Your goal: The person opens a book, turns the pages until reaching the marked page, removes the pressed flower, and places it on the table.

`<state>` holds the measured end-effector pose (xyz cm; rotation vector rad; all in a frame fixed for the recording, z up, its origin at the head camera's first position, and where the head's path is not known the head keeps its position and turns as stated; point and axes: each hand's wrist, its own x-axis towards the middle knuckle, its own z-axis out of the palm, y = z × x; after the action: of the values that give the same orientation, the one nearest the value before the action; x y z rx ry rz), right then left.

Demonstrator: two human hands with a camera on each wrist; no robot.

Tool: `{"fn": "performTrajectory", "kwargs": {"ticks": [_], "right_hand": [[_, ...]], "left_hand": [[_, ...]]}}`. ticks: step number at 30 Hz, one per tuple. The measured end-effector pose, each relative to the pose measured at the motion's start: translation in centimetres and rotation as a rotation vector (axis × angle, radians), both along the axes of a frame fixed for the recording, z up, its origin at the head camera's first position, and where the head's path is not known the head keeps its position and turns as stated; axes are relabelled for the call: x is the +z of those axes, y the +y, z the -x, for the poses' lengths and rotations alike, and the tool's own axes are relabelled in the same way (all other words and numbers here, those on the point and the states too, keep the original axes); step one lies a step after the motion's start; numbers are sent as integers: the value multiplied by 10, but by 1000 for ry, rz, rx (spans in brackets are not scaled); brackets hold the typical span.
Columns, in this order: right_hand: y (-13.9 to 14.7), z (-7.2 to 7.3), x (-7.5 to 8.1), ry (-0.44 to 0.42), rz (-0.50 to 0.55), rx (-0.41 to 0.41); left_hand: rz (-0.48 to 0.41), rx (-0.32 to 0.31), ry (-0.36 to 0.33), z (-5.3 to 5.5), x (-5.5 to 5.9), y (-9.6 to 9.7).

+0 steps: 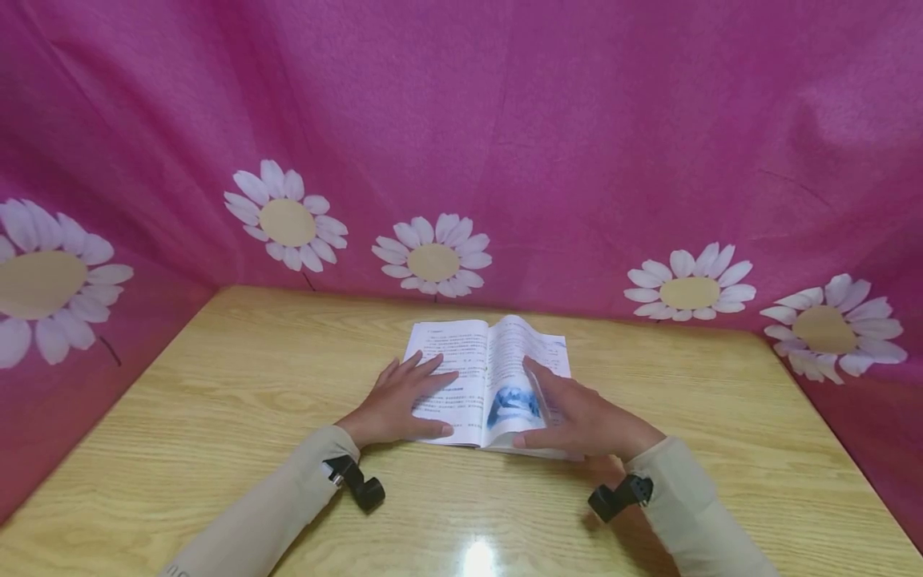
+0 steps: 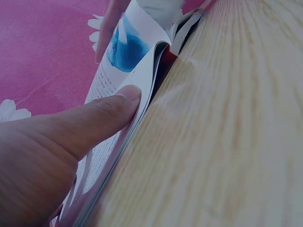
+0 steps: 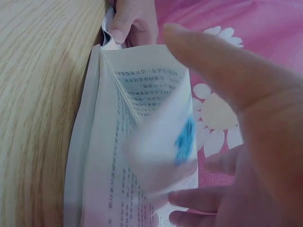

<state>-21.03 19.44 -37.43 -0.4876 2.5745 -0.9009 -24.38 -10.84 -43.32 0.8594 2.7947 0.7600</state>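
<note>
An open book [image 1: 452, 336] with printed text lies on the wooden table. My left hand [image 1: 397, 403] rests spread over its left page, the thumb [image 2: 109, 111] pressing near the lower edge in the left wrist view. On the right side a page [image 1: 513, 361] with a blue picture bulges up off the pages beneath. My right hand [image 1: 587, 413] is at that raised page, thumb and fingers spread apart. In the right wrist view the lifted page [image 3: 156, 137] is blurred, and the fingertips [image 3: 187, 201] are at its edge while the thumb stands clear of it.
The wooden table [image 1: 238, 377] extends around the book on all sides. Behind and beside it hangs a pink cloth [image 1: 548, 160] with large white daisies. A small black camera [image 1: 364, 490] is strapped to each wrist.
</note>
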Motion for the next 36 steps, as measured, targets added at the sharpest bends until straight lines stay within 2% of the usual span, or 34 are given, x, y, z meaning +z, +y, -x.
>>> {"fn": "performTrajectory", "kwargs": {"ticks": [6, 16, 20, 26, 31, 33, 36], "right_hand": [[0, -1, 3, 19, 64, 18], [0, -1, 5, 116, 138, 61], [-1, 0, 5, 166, 180, 30], [-7, 0, 5, 300, 236, -32], [-14, -1, 3, 405, 210, -81], [-17, -2, 1, 401, 207, -97], [-21, -4, -2, 342, 202, -105]], "left_hand": [[-1, -9, 5, 0, 0, 0], [-2, -7, 7, 1, -1, -1], [-4, 1, 3, 1, -1, 0], [5, 7, 4, 1, -2, 0], [-16, -12, 25, 1, -2, -1], [-27, -20, 33, 1, -3, -2], [-42, -22, 33, 1, -3, -2]]}}
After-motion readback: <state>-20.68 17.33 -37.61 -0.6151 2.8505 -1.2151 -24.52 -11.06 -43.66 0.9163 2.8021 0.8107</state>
